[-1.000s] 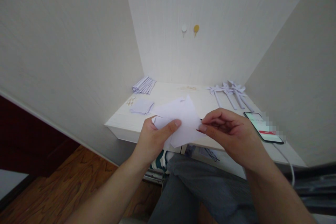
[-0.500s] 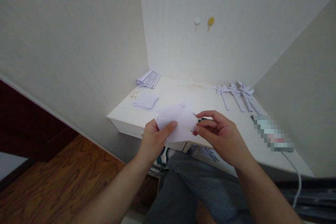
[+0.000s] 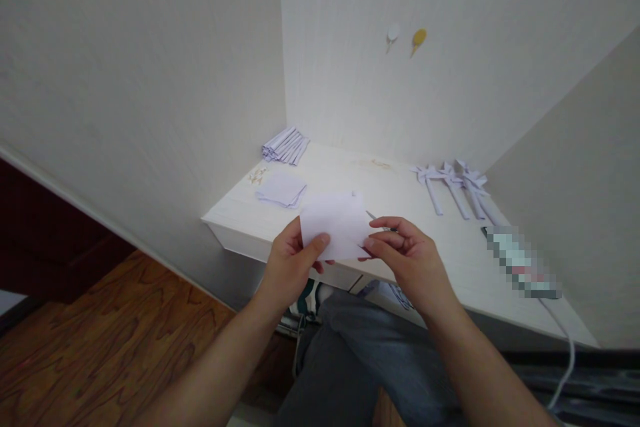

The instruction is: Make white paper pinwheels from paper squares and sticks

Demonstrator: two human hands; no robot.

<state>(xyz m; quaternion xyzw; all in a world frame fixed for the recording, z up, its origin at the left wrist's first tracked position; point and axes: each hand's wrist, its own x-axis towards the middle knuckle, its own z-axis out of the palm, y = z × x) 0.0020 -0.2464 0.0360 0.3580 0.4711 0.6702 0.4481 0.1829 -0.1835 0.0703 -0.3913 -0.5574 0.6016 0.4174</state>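
Note:
A white square sheet of paper (image 3: 333, 213) is pinched in my left hand (image 3: 295, 250), thumb on top and fingers underneath. Slits show near its lower right corner, and a small mark sits near its top right. My right hand (image 3: 410, 250) is at the sheet's right edge, its thumb touching the corner. What look like small scissors (image 3: 371, 215) are in that hand; only a thin pointed blade shows, the rest being hidden by the fingers. Just beyond my left hand lies a stack of paper squares (image 3: 281, 191) on the white desk (image 3: 240, 213).
Rolled paper sticks (image 3: 286, 145) lie in the back left corner, beside a scatter of small pale bits (image 3: 257, 175). Several paper pinwheels (image 3: 453, 180) rest at the back right. A blurred-out device (image 3: 523, 263) with a white cable (image 3: 570, 353) is near the right wall.
The sheet was tilted with a corner flap raised; now it lies flatter and squarer to me. My right hand has shifted slightly left, closer against its edge. The view has turned a little.

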